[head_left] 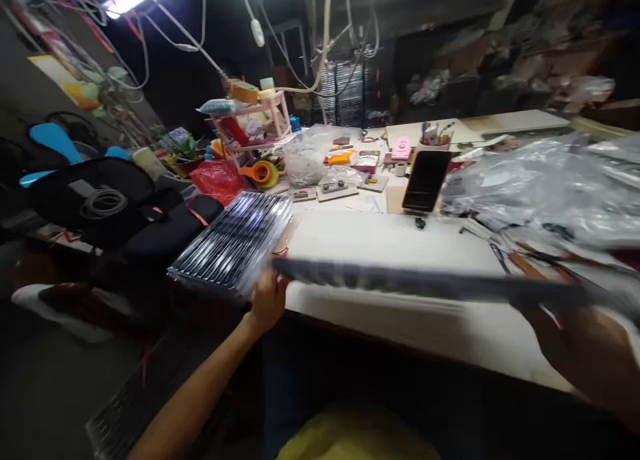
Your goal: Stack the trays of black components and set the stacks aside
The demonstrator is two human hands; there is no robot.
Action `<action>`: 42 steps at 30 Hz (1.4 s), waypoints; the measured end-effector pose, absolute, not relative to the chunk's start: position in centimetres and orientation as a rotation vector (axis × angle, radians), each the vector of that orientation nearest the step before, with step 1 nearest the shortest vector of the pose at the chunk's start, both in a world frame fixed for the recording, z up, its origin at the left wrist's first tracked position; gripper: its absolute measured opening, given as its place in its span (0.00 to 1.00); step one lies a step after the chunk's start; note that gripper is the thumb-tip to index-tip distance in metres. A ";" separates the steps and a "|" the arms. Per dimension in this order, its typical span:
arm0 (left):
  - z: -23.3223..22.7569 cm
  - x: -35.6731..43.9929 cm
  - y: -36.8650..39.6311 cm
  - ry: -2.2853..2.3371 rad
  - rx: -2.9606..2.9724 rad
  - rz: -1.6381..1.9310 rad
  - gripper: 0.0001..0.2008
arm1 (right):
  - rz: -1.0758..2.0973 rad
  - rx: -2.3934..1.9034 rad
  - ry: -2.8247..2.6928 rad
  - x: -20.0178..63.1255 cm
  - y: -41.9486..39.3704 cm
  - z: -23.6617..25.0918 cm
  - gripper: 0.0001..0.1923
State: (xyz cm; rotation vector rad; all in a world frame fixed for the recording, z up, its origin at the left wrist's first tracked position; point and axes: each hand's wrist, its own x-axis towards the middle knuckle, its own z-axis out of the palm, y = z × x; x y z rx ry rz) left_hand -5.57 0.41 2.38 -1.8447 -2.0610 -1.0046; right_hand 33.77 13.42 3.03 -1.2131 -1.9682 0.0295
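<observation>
Gripping a dark bar (425,281) in curled left hand (267,300) and right hand (580,343), over a white table (370,235) with cables (327,20) hanging above it.

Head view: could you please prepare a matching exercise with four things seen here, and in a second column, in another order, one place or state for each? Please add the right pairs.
1. long dark strip
2. phone
3. ribbed dark pack
4. heap of clear plastic

A. just beside the left hand
B. beyond the right hand
C. held, and blurred
D. tilted, with a black face showing

Pairs: 1-C, 2-D, 3-A, 4-B
</observation>
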 end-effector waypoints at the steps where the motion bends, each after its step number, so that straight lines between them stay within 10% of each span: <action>1: 3.2 -5.6 1.4 -2.121 -1.782 -0.989 0.23 | 0.036 -1.271 -1.984 33.2 14.0 4.0 0.28; 13: 0.4 -5.0 7.5 -2.559 -1.674 -0.400 0.23 | 0.205 -1.914 -2.348 27.9 16.2 0.9 0.25; 22: 0.0 -1.3 8.6 -2.098 -2.300 -0.399 0.27 | -0.186 -1.114 -2.723 25.8 16.3 0.4 0.23; 42: -0.9 -6.4 1.3 -2.441 -2.102 -1.341 0.21 | 0.382 -1.564 -1.965 30.1 13.7 -2.9 0.25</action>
